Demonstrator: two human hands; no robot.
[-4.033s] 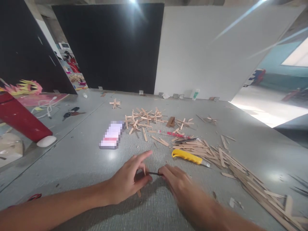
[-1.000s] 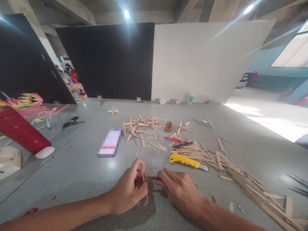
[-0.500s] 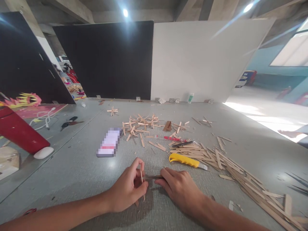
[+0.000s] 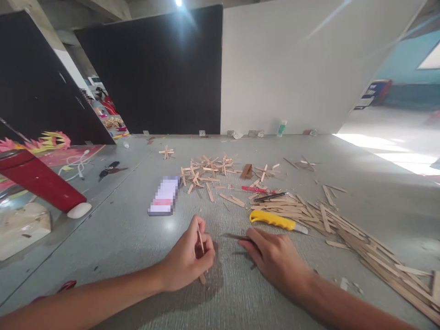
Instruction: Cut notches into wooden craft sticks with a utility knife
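Observation:
My left hand (image 4: 190, 259) pinches a thin pale wooden stick (image 4: 200, 242) that stands nearly upright between its fingers. Beneath that hand a piece of wooden stick (image 4: 202, 278) shows close to the table. To the right, my right hand (image 4: 275, 254) is closed on a thin dark pointed tool (image 4: 233, 236), whose tip points left toward my left hand without touching it. Just beyond my right hand lies a yellow cutter knife (image 4: 273, 220). Assembled wooden stick pieces (image 4: 206, 169) lie in a cluster farther back.
Many loose wooden sticks (image 4: 343, 229) spread over the table's right side. A phone (image 4: 165, 197) lies left of centre. A red bottle (image 4: 41, 181), a white object (image 4: 79, 210) and keys (image 4: 112, 168) are at the left. Black and white panels stand behind.
The dark tool's tip has moved away from the stick in my left hand, leaving a gap. My right hand has shifted right. The camera view has tilted down and turned slightly left.

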